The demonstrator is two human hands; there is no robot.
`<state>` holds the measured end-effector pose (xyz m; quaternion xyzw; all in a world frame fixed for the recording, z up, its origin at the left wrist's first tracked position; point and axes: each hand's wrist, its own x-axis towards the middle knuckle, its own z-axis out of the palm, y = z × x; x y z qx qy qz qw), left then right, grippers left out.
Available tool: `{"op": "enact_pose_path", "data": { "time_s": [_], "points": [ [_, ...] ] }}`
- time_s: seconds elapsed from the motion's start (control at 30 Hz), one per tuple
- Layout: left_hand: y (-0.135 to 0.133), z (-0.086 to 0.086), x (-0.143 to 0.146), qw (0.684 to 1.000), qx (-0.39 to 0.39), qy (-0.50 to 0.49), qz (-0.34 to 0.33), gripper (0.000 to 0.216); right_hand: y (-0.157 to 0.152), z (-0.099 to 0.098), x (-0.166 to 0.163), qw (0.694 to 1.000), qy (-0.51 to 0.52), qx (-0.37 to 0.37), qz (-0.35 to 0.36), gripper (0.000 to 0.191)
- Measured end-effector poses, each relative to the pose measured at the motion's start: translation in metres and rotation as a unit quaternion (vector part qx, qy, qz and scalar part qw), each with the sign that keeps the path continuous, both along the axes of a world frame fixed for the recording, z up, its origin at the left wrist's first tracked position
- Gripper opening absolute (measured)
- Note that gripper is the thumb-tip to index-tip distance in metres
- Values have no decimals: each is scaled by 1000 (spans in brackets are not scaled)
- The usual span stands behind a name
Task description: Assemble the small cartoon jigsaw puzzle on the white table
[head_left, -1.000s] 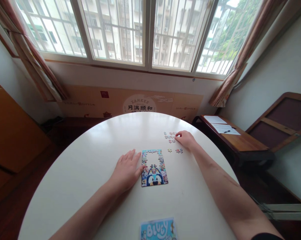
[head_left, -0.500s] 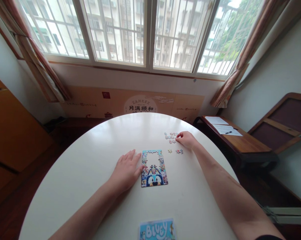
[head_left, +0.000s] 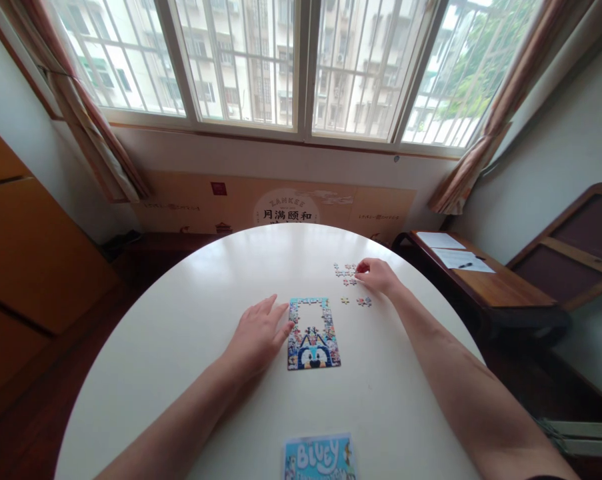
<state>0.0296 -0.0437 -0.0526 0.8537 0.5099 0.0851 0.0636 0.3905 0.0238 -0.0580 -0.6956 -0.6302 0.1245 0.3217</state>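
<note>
Blue and black make up the dog face on the puzzle (head_left: pixel 314 357), which lies flat on the white table (head_left: pixel 145 347). Past the dog's ears, the puzzle has a big hole with white showing through. The left hand (head_left: pixel 261 327) is just left of the puzzle, palm down, fingers apart, with its thumb at the puzzle's left edge. I cannot tell if the thumb presses on it.

Loose pieces (head_left: pixel 345 273) lie to the right of the puzzle, most of them farther back. The right hand (head_left: pixel 378 275) is at the right end of the back ones, thumb and finger bent close. Its tips are too small to show if they pinch a piece, and the hand may hide some pieces.

Nearer than the puzzle is a blue Bluey picture (head_left: pixel 319 455), cut off at the bottom. Well to the right of the puzzle is a wooden bench (head_left: pixel 511 280) with papers (head_left: pixel 463 260); their writing is too tiny to read.

Since half a second ago, the whole view has slid a bit. The left thumb has gone a little farther up the puzzle's edge. The right hand stays by the same pieces, and the hole looks the same.
</note>
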Motion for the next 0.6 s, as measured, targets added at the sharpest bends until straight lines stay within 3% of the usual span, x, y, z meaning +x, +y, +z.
{"op": "enact_pose_path", "data": {
  "time_s": [0.2, 0.33, 0.43, 0.5, 0.6],
  "points": [
    [-1, 7, 1, 997, 24, -66, -21, 42, -4, 23, -25, 993, 89, 28, 71, 19],
    [-3, 10, 1, 990, 54, -119, -44, 36, -10, 33, -54, 954, 212, -84, 196, 28],
    [-4, 10, 1, 989, 57, -132, -44, 35, -16, 33, -71, 923, 222, -148, 277, 41],
    [-3, 10, 1, 989, 57, -133, -44, 34, -18, 30, -78, 914, 215, -171, 297, 46],
    [-2, 8, 1, 989, 55, -131, -49, 32, -20, 24, -84, 906, 214, -195, 310, 39]
  ]
}}
